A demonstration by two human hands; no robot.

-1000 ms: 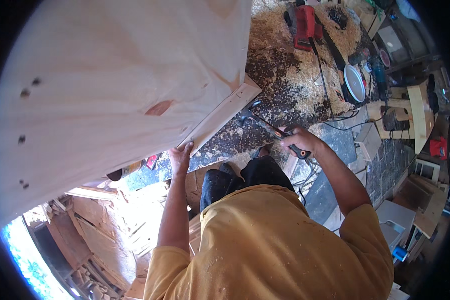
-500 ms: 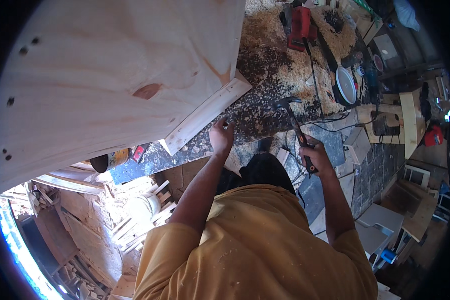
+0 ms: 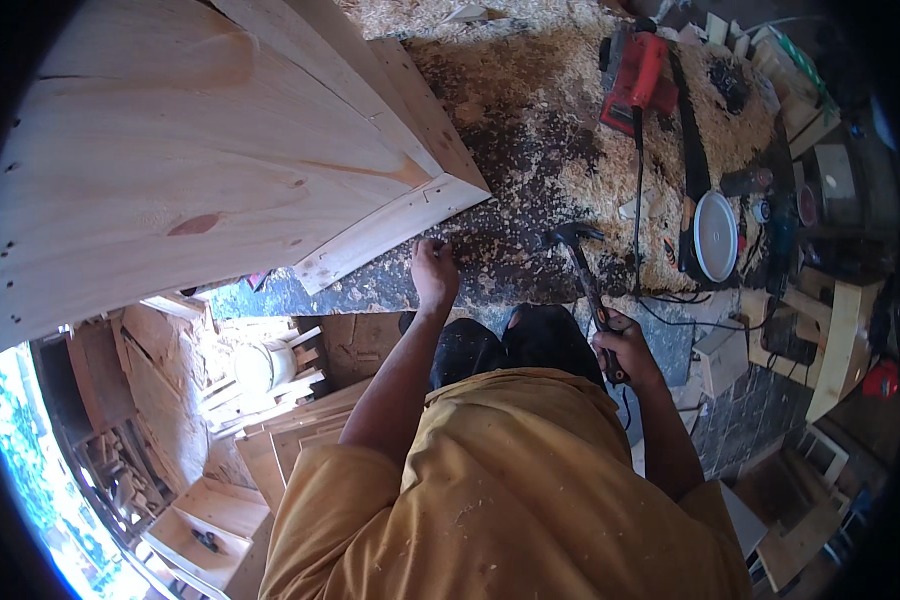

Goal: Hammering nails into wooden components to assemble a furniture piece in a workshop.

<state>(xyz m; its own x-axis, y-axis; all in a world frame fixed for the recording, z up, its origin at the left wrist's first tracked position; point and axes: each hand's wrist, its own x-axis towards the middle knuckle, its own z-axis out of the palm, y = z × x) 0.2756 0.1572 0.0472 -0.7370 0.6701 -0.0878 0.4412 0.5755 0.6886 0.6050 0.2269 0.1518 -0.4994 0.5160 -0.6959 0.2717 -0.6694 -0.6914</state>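
Note:
My right hand (image 3: 625, 350) is wrapped round the handle of a claw hammer (image 3: 585, 272), its dark head resting at or just above the bench. Close to the front of the workbench, my left hand (image 3: 435, 272) has its fingers curled together. Whatever may be in them is too small to make out. Just beyond that hand is a narrow pale wooden strip (image 3: 385, 235) along the lower edge of a large knotty wooden panel (image 3: 220, 170). The panel is part of a box-like piece lying on the bench, with dark holes near its left edge.
Shavings cover much of the dark workbench (image 3: 510, 200). On its right lie a red corded power tool (image 3: 642, 85) and a white oval lid (image 3: 715, 236). A black cable (image 3: 670, 298) trails off its front edge. An open wooden box (image 3: 205, 530) sits at lower left.
The view has shifted, so the wooden piece sits further left and shows its far side. My left hand stays closed near the strip; my right hand keeps hold of the hammer.

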